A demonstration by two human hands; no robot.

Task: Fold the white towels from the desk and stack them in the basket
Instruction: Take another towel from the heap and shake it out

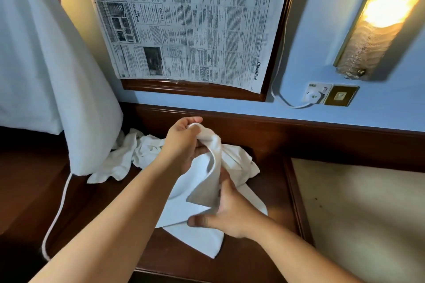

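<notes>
A white towel (202, 193) is held over the middle of a dark wooden bench (273, 190), stretched between a person's two bare hands. The left hand (184, 145) is raised toward the bench's back edge, its fingers curled round the towel's bunched top edge. The right hand (232, 211) is lower and nearer the front edge, pinching a folded layer of the cloth between thumb and fingers. The towel runs slanting down from the left hand to the right. Below the right hand its loose end spreads flat on the bench, one corner pointing at the front edge.

Behind the hands, toward the bench's back edge, a crumpled heap of more white towels (138, 154) spreads out to both sides of the held one. At the bench's left end a large white cloth (46, 76) hangs down and its bottom overlaps the heap. A white cord (59, 209) trails from beneath it along the bench top toward the front left corner. A pale beige panel (358, 213) is set into the right end of the bench.

On the blue wall above, a newspaper (188, 23) covers a dark wooden frame (190, 89). To its right a white cable (279, 89) runs to a plug in a wall socket (316, 95), below a lit wall lamp (381, 18).
</notes>
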